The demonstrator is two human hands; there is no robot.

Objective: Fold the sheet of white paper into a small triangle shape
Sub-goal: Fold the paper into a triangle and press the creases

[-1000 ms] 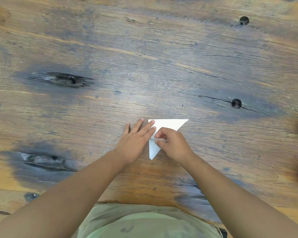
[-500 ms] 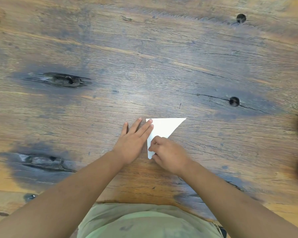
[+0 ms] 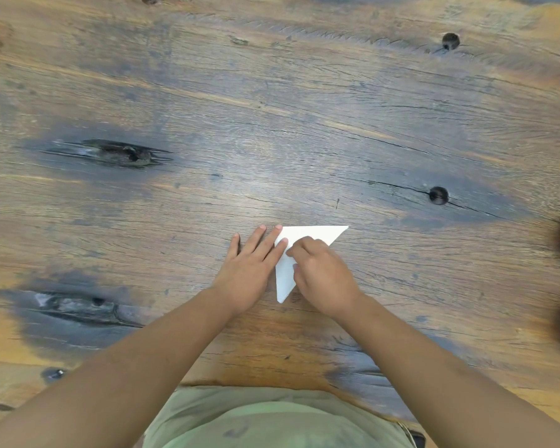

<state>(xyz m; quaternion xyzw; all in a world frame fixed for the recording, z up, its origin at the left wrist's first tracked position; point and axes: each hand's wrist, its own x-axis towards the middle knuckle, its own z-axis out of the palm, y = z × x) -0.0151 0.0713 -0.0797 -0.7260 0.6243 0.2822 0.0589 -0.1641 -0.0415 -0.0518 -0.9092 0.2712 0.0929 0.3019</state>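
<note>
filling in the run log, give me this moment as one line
paper: triangle, flat on table | left hand: flat on left edge | right hand: pressing on paper

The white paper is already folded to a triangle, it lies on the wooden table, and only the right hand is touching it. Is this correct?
Not quite: both hands touch it. In the head view the left hand lies flat with its fingers on the left edge of the white paper, while the right hand presses on its middle. The paper is a folded triangle on the wooden table.
</note>
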